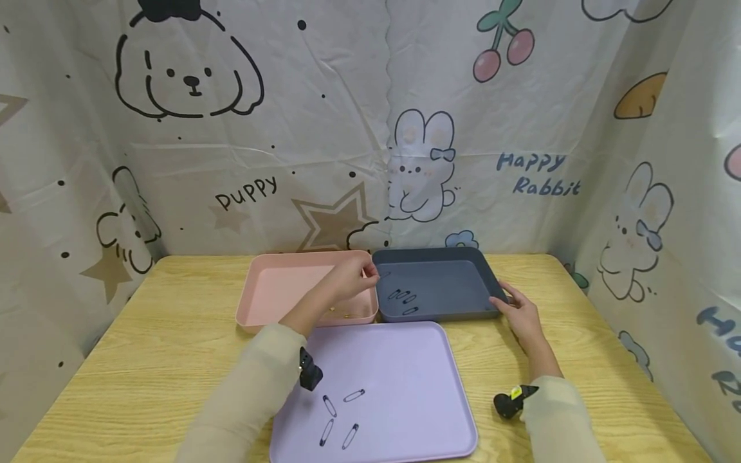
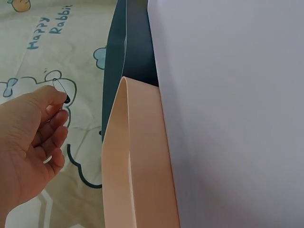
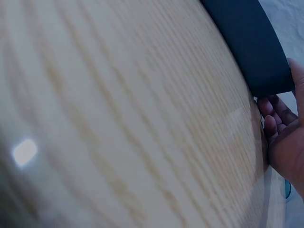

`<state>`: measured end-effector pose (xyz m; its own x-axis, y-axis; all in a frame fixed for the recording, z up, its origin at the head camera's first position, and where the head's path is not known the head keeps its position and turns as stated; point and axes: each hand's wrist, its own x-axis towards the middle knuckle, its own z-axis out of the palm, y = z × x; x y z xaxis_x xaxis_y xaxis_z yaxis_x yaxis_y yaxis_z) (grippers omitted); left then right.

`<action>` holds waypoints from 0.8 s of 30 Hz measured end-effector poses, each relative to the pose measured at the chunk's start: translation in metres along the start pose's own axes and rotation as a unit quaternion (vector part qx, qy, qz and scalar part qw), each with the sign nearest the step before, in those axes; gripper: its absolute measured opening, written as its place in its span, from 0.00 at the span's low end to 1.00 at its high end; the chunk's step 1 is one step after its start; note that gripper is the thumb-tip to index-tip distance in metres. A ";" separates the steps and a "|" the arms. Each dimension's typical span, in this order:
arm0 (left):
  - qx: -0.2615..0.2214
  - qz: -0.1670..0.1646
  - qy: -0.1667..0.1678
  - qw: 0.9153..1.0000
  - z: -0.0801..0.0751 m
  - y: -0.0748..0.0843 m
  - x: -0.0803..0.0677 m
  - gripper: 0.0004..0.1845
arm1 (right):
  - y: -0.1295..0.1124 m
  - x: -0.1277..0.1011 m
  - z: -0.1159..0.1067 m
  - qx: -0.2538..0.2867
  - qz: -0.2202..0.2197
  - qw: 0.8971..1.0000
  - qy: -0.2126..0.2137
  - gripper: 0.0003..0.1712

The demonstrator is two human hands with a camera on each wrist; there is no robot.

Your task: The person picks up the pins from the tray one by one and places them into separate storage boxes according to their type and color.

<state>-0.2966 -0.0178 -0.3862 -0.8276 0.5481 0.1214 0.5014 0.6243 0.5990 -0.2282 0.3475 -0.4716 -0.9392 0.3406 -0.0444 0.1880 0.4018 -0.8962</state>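
Note:
My left hand [image 1: 350, 278] pinches a black-headed safety pin [image 2: 61, 90] between thumb and forefinger. It is raised over the place where the pink tray [image 1: 250, 302] meets the dark blue tray [image 1: 446, 283]. Several black safety pins [image 1: 403, 296] lie at the left side of the dark blue tray. With thumb and fingers, my right hand [image 1: 523, 316] holds that tray's right wall near its front corner. On the lilac tray [image 1: 405, 373] in front, several more safety pins [image 1: 350, 437] are scattered at the lower left.
Small gold-coloured pieces [image 1: 346, 316] sit in the pink tray near its front wall. All three trays stand close together on a wood-grain table [image 1: 173, 360]. A printed curtain [image 1: 324, 128] hangs behind the table and along both sides.

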 end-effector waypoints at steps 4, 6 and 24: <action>0.016 -0.030 -0.002 0.999 0.002 0.000 0.010 0.06 | 0.000 0.000 0.000 0.006 -0.001 1.000 0.001 0.37; 0.021 -0.034 0.001 0.999 0.003 0.000 0.015 0.07 | 0.000 0.000 0.000 0.007 0.000 1.000 0.001 0.37; -0.018 -0.074 0.036 0.996 0.024 -0.006 0.035 0.08 | 0.001 -0.001 -0.001 0.009 -0.003 1.000 -0.010 0.38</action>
<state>-0.3219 0.0112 -0.4046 -0.9079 0.4106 0.0851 0.3649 0.6735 0.6429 -0.2268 0.3489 -0.4722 -0.9461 0.3205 -0.0472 0.1767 0.3884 -0.9044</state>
